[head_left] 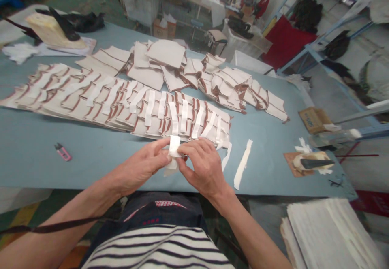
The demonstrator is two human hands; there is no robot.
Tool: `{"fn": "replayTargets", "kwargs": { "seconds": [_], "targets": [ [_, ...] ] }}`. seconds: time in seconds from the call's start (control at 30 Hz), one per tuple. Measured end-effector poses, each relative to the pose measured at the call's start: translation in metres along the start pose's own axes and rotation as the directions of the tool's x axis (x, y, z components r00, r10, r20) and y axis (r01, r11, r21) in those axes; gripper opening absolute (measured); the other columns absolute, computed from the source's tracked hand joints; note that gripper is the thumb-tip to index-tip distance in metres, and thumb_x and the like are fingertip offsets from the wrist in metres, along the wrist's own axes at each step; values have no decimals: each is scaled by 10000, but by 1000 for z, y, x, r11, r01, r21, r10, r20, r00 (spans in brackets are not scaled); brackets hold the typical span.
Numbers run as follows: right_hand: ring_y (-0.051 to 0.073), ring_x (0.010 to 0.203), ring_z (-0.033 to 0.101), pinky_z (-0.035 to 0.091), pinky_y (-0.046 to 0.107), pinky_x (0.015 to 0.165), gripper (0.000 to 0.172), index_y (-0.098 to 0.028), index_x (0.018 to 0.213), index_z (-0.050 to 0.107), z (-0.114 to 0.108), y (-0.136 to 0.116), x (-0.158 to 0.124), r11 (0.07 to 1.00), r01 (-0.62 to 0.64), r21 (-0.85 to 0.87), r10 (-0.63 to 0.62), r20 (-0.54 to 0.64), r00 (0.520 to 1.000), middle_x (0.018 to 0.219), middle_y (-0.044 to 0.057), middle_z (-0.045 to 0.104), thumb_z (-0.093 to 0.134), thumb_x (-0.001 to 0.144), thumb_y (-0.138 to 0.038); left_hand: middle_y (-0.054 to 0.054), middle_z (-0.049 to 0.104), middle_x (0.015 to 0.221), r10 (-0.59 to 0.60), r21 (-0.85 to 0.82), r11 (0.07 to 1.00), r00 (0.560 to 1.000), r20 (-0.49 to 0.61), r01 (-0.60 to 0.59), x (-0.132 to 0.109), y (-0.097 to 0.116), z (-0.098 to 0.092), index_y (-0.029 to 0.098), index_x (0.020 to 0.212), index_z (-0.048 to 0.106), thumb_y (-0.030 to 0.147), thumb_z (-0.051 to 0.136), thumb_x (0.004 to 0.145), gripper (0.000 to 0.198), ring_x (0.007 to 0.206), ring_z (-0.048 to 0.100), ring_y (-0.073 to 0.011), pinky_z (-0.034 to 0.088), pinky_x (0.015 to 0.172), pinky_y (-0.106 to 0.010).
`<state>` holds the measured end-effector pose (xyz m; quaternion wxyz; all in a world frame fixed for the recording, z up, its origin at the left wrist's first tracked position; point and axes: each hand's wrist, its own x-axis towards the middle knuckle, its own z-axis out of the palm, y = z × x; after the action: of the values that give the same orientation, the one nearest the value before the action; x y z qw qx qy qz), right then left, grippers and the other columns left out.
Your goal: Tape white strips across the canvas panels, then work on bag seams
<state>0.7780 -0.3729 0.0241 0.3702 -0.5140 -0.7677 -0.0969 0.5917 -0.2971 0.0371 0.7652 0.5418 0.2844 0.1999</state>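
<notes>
Pinching white strip (174, 145) between left hand (142, 167) and right hand (204, 167), fingertips closed on it just above counter (60, 171); best keep it taut, clear of laid-out pieces (170, 117).

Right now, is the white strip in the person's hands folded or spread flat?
Bent over, not spread flat: both the left hand and right hand pinch the white strip, whose top curls over above their fingers.

Your left hand (142, 165) and right hand (202, 165) pinch a short white tape strip (174, 146) together above the blue table's (30, 147) near edge, just before the overlapping row of beige brown-edged pieces (121, 103); another long white strip (243, 163) lies nearby.
</notes>
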Motion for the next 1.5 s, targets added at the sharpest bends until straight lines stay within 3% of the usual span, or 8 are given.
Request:
{"fn": "replayTargets", "kwargs": {
  "seconds": [0.13,0.23,0.4,0.57,0.9,1.13,1.27,1.5],
  "targets": [
    [230,894,739,524,418,990,133,-239,976,669,5,-1,-1,1000,9,-5,-10,-21,1000,946,45,838,631,1056,-140,-32,726,995,40,119,992,999,9,-41,-1,0,-1,138,1318,675,364,736,853,521,893,541,-203,456,798,-288],
    [219,849,742,541,379,864,163,-237,914,679,6,-3,-2,975,-175,140,179,-19,984,885,38,817,615,1051,-176,-12,696,896,28,200,979,1000,-5,-26,-4,1,-1,121,1340,644,349,698,847,546,850,547,-203,452,747,-286],
    [207,850,754,577,351,853,158,-236,895,693,7,-3,-1,733,-551,398,574,73,816,896,20,812,613,1011,-308,-8,726,900,-28,93,995,997,72,21,-10,-3,1,141,1397,609,339,695,841,596,832,628,-194,474,766,-275],
    [202,830,725,577,358,857,176,-233,860,704,11,-6,-2,611,-604,513,599,200,775,866,13,790,638,966,-356,-53,808,1017,-42,75,997,995,94,35,-13,-6,-1,163,1236,713,372,735,816,469,962,701,-235,521,890,-312],
    [176,692,650,546,322,741,209,-214,900,687,19,-24,-2,439,-648,622,621,312,719,772,-4,723,625,958,-404,-79,794,802,-70,113,991,995,-71,78,-10,-21,-11,136,869,772,821,743,803,688,673,628,-173,458,645,-255],
    [181,712,622,533,326,741,243,-219,836,678,34,-41,-3,501,-700,508,678,272,683,745,-9,692,692,947,-435,-12,672,664,-34,134,990,999,-23,37,-18,-24,-22,138,762,766,840,742,806,703,595,468,-118,351,584,-238],
    [165,700,618,535,307,726,287,-218,833,654,36,-43,2,527,-680,510,723,151,674,736,-17,665,659,980,-464,-45,747,775,-53,122,991,998,14,51,-23,-31,-30,144,844,775,837,742,813,694,671,567,-157,437,644,-256],
    [151,640,606,581,288,621,389,-233,876,580,10,4,-4,501,-718,483,854,-140,501,713,-41,606,661,948,-607,-37,722,745,-157,230,965,982,107,129,-36,-43,-50,151,834,765,824,701,865,677,659,544,-164,423,630,-256]
  ]
}}
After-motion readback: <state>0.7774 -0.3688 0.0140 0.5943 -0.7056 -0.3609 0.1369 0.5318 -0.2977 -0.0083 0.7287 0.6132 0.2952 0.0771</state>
